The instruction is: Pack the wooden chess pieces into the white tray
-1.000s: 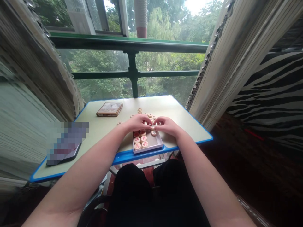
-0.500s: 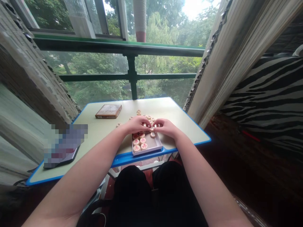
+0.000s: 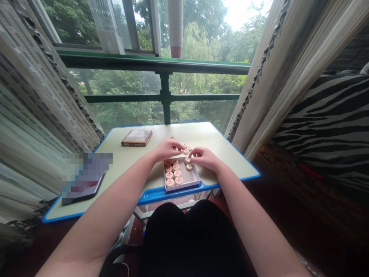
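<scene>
Chess piece (image 3: 188, 159) right at the tips of the right hand (image 3: 206, 158): the grip is narrow, thumb and forefinger closed on the disc, at the far right corner of the open box (image 3: 196, 177). Just across from it, the left hand (image 3: 168, 148) curls over the loose pieces (image 3: 186, 148) on the table (image 3: 129, 161) beyond the box; whether that grip holds anything, I cannot tell. Inside the box, packed pieces (image 3: 173, 174) with red marks sit in two rows along its left side, the right side bare. The box rests at the table's near blue edge. Farther left lies a flat brown case (image 3: 137, 137), and a dark slab (image 3: 83, 188) sits near the left corner.
</scene>
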`<state>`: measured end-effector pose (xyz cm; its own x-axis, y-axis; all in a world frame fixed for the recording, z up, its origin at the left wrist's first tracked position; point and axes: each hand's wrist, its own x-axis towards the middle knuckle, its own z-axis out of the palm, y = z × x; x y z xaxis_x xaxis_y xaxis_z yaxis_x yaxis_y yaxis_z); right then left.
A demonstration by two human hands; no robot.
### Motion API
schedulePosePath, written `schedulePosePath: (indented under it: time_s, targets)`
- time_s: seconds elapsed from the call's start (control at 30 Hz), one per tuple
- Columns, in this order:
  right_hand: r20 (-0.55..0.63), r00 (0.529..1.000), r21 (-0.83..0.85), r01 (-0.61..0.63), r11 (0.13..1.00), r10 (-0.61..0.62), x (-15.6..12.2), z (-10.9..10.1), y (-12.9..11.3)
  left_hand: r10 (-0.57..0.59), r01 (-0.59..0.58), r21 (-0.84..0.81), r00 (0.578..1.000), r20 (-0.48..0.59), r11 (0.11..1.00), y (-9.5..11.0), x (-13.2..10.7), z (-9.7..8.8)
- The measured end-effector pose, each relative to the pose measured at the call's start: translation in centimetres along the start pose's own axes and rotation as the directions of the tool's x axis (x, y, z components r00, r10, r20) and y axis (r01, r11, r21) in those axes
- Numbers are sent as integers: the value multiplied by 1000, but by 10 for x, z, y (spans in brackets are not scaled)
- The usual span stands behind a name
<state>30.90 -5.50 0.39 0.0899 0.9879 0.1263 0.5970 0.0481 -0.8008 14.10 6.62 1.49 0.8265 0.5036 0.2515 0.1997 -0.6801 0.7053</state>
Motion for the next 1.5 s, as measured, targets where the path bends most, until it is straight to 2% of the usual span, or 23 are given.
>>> schedulePosePath:
  time_s: [0.07, 0.13, 0.2, 0.4, 0.47, 0.57, 0.77, 0.93, 1.0, 1.1, 1.27, 1.37, 1.43, 1.5]
  targets:
    - [-13, 1000, 9, -6, 1000, 6, 1, 0, 2, -26, 25, -11, 986, -165, 1000, -2, 1, -5]
    - [-35, 999, 29, -14, 999, 15, 2, 1, 2, -66, 65, -16, 946, -317, 998, -7, 3, -9]
    - [-59, 998, 53, -17, 998, 20, 2, 2, 2, -92, 95, -13, 905, -415, 995, -14, 6, -11]
    - [-159, 986, 56, 51, 997, -41, 5, 7, -1, -73, 120, 59, 856, -511, 991, -27, 12, -6]
    - [-188, 981, 47, 59, 997, -49, 10, 8, -4, -89, 160, 78, 822, -562, 984, -30, 13, -5]
    - [-160, 987, -13, 29, 999, -31, 25, 9, -11, -107, 219, 114, 788, -606, 969, -35, 15, -6]
    - [-93, 996, -184, -2, 983, -15, 81, 12, -21, -159, 268, 78, 755, -636, 960, -47, 20, -12]
    - [-172, 968, -319, 119, 940, -181, 120, 22, -14, -242, 270, -53, 741, -626, 961, -58, 23, -18]
    - [-205, 950, -330, 160, 930, -237, 122, 25, -9, -272, 255, -115, 751, -601, 960, -63, 26, -19]
    - [-87, 953, -364, 241, 900, -290, 116, 25, -4, -338, 241, -242, 762, -553, 940, -69, 29, -18]
    - [-34, 975, -391, 187, 901, -218, 106, 21, -5, -463, 229, -486, 767, -444, 844, -68, 32, -18]
    - [-48, 980, -437, 155, 886, -195, 106, 19, -3, -466, 141, -591, 765, -445, 794, -64, 28, -25]
    - [-56, 981, -452, 143, 881, -188, 107, 18, -2, -458, 137, -572, 756, -468, 809, -62, 24, -34]
    - [-42, 983, -462, 141, 875, -180, 107, 18, -1, -461, 308, -364, 746, -481, 879, -57, 18, -44]
